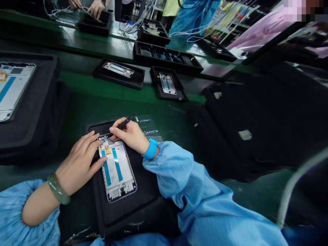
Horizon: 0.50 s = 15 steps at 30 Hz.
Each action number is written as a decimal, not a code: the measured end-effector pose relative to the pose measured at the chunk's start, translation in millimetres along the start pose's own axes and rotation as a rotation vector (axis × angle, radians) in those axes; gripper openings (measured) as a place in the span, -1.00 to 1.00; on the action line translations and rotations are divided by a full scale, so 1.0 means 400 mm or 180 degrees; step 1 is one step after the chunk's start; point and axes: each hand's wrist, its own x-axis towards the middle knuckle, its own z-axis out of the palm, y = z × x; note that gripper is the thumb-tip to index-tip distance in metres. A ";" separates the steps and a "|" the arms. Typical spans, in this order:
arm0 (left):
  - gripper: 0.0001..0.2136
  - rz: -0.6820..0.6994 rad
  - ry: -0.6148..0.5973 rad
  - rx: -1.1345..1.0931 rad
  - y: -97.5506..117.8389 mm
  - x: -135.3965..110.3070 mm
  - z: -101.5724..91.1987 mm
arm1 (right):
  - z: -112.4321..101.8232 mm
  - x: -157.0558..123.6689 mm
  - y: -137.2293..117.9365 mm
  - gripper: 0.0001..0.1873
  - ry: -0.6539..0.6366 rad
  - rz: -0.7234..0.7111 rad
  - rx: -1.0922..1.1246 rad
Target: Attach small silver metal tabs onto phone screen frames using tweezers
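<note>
A silver phone frame [118, 174] with blue strips and a small orange flex part lies on a black foam tray [143, 181] in front of me. Across the frame's upper left edge rests my left hand [83, 155], fingers stretched out and thumb lying on the frame's face. My right hand [132, 135] is closed on black tweezers [125, 122], whose tip points down at the frame's top end. What the tip touches is too small to make out. A clear plastic film [150, 127] lies beyond my right wrist.
At left, another phone frame [17, 89] sits on stacked black trays [30, 133]. Two trays with frames [118, 69] [167, 83] lie ahead, before a compartmented black box [166, 56]. Stacked black foam [256, 119] stands at right. Across the bench, a person's hands [94, 8] handle cables.
</note>
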 end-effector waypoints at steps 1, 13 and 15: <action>-0.61 0.0006 0.0001 0.0000 -0.001 0.000 0.000 | 0.000 0.000 0.000 -0.82 -0.0001 -0.0006 0.0007; -0.61 0.0012 -0.0033 0.0043 0.000 0.002 -0.001 | -0.001 -0.001 0.003 -0.78 -0.0001 -0.0042 -0.0147; -0.60 -0.0002 -0.0045 0.0072 0.000 0.005 0.001 | 0.000 -0.002 0.002 -0.79 -0.0003 -0.0055 -0.0214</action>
